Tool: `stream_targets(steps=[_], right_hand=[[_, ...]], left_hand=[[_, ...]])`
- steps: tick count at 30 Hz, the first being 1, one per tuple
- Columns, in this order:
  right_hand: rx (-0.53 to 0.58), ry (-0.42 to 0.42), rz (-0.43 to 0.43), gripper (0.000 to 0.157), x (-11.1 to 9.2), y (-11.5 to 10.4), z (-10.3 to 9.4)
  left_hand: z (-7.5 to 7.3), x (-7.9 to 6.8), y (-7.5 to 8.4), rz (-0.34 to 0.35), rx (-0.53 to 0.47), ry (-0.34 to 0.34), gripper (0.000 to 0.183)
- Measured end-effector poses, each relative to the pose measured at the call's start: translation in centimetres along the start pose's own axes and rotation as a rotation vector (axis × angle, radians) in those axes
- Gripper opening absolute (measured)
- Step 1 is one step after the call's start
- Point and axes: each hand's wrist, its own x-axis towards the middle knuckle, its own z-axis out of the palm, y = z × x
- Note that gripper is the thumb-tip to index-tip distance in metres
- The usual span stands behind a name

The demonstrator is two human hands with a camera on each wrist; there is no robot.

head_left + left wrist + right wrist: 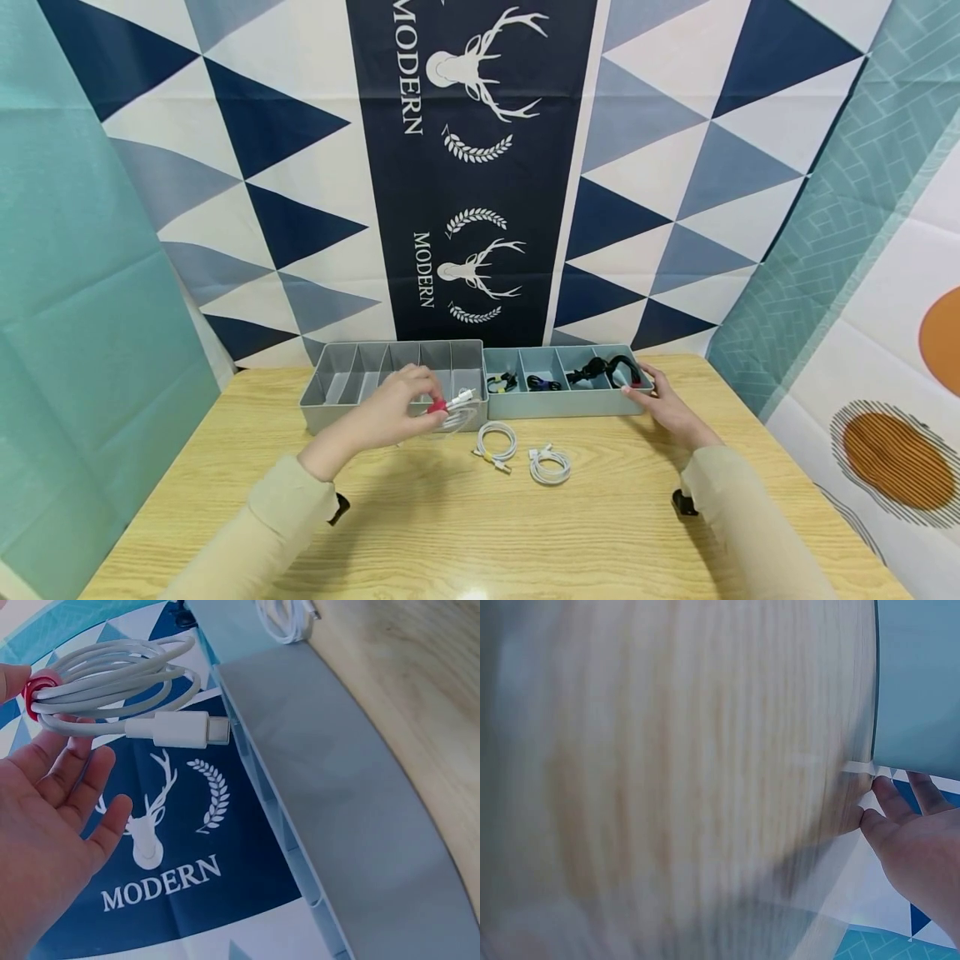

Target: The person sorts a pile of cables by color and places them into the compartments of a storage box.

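Pinching wht cable by red tie, L hand, thumb to fingers | by gray box's near wall, R end | coil + plug point right of my grip; L nearer | R hand touching teal box's R end, fingers fairly straight

From far off I see a smooth wood table with a bit of shine. The gray box and the blue box look like smooth, dull plastic. The white cable looks like smooth plastic too, and its tip looks like shiny metal. The wall hanging is creased cloth, and the sleeves are dull cloth.
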Motion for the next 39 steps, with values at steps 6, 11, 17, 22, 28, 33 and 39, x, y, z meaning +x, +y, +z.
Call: stream_targets(steps=[6,11,17,22,28,33,39], right_hand=[[-0.016,0.006,0.002,0.092,0.1,0.1,0.0],[-0.016,0.011,-0.005,0.09,0.3,0.3,-0.1],[-0.017,0.005,-0.007,0.089,0.2,0.4,-0.1],[-0.021,0.001,-0.007,0.088,0.2,0.3,-0.1],[-0.008,0.002,0.005,0.089,0.2,0.3,-0.1],[-0.008,0.004,0.001,0.088,0.3,0.3,-0.1],[-0.01,0.006,0.0,0.089,0.3,0.3,-0.1]], left_hand=[[-0.8,0.6,0.0,-0.055,-0.008,0.009,0.013],[-1.3,1.1,-0.1,-0.086,-0.027,0.016,0.012],[-1.8,1.6,0.0,-0.138,-0.043,0.051,0.013],[-2.0,2.2,-0.2,-0.17,-0.035,0.077,0.014],[-2.2,2.8,-0.3,-0.213,-0.066,0.085,0.016],[-2.2,3.2,-0.6,-0.246,-0.083,0.094,0.016],[-2.2,3.8,-1.0,-0.253,-0.092,0.109,0.016]])
